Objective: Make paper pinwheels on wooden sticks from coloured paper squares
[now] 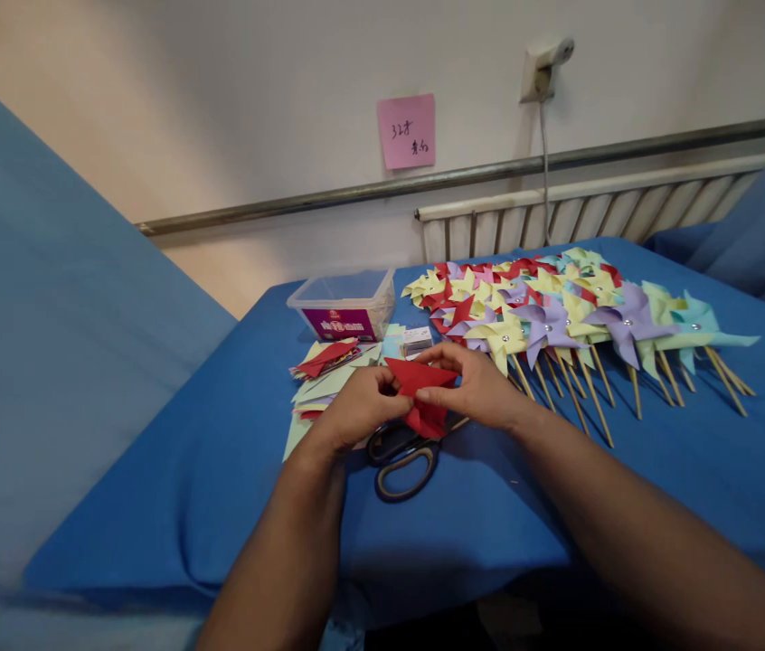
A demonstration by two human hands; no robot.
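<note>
Centre of frame: left hand and right hand each pinch red paper, presumably to hold its folds

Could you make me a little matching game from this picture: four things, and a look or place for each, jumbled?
1. Folded red paper
2. Scissors
3. Tub
4. Note

A. Pink, on the wall
B. See-through, with a purple label
C. Held by the left hand and right hand
D. Dark-handled

Pairs: 1-C, 2-D, 3-B, 4-A
</note>
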